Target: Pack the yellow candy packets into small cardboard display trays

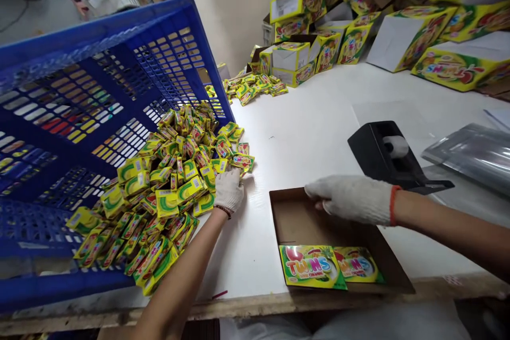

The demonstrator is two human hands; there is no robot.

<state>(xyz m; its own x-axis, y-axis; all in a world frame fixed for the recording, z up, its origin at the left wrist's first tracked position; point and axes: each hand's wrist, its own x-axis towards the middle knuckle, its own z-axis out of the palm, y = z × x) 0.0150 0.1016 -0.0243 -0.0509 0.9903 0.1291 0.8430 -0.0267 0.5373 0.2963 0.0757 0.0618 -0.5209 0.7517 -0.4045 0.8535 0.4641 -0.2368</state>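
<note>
My left hand (229, 190), in a knitted white glove, is at the right edge of a heap of small yellow-green packs (191, 188). Its fingers bend down against the packs, and what they grip is hidden. Over the back of an open brown carton (303, 223) hovers my right hand (353, 199), gloved too. Its fingers stretch out, with the thumb below, and nothing shows in them. Two flat packs printed "TWINS" lie along the carton's near side: the left one (313, 267) overlaps the right one (357, 264).
A blue plastic crate (205, 58) lies tipped on its side around the heap. Right of the carton stand a black tape dispenser (382, 154) and clear plastic wrap (470, 154). Printed boxes (450, 69) are stacked at the back right, near more loose packs (255, 86).
</note>
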